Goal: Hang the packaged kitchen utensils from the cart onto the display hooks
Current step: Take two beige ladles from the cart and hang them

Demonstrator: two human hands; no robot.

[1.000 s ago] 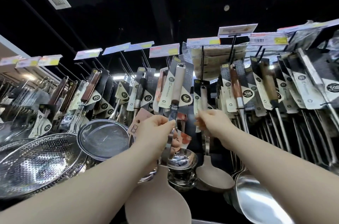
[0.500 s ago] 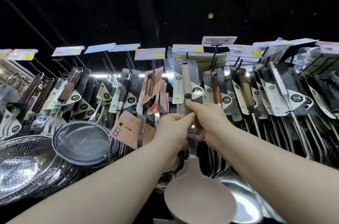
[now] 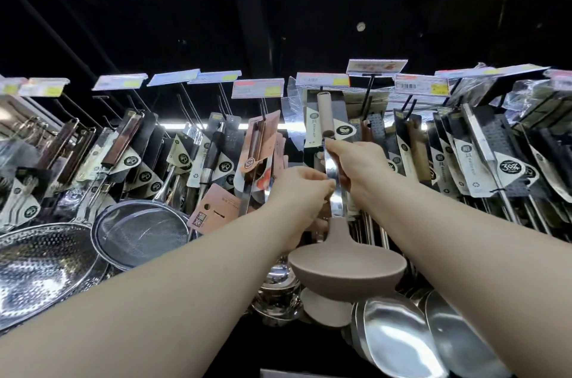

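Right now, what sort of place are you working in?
Probably a shop's kitchenware aisle: rows of carded steel utensils hang on black wire display hooks, topped by paper price labels, beside round steel mesh strainers.

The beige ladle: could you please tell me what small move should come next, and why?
Probably ease the ladle back onto the hook: the left hand and right hand grip its steel shaft, its top sits at the hook under a price tag, and threading is unclear.
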